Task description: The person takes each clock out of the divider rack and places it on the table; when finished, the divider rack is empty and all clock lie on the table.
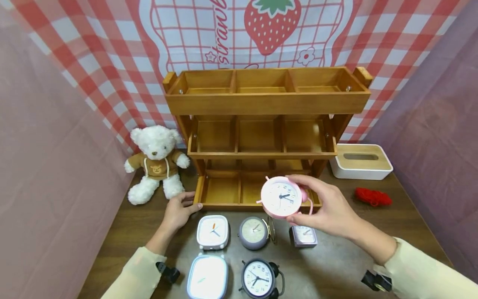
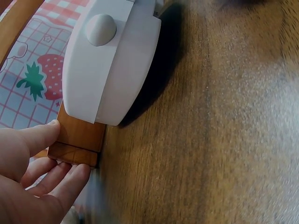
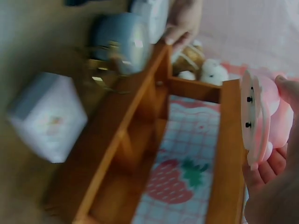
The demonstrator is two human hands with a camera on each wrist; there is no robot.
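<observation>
My right hand [image 1: 330, 203] grips a pink twin-bell alarm clock [image 1: 280, 197] between thumb and fingers. The clock is in the air in front of the bottom tier of a wooden three-tier shelf [image 1: 267, 104], its white dial facing up toward my head. In the right wrist view the pink clock's back [image 3: 267, 112] shows, with black knobs. At the shelf's lower left corner, my left hand [image 1: 177, 211] pinches the wooden end between thumb and fingers; the left wrist view shows this wooden corner [image 2: 74, 154] close up. A white square clock [image 1: 213, 232] stands just right of that hand.
Before the shelf stand a grey round clock [image 1: 254, 233], a small purple cube clock [image 1: 304, 236], a blue-rimmed clock [image 1: 207, 277] and a black twin-bell clock [image 1: 258, 277]. A teddy bear [image 1: 156, 166] sits left; a tissue box [image 1: 360, 168] and red item [image 1: 372, 196] lie right.
</observation>
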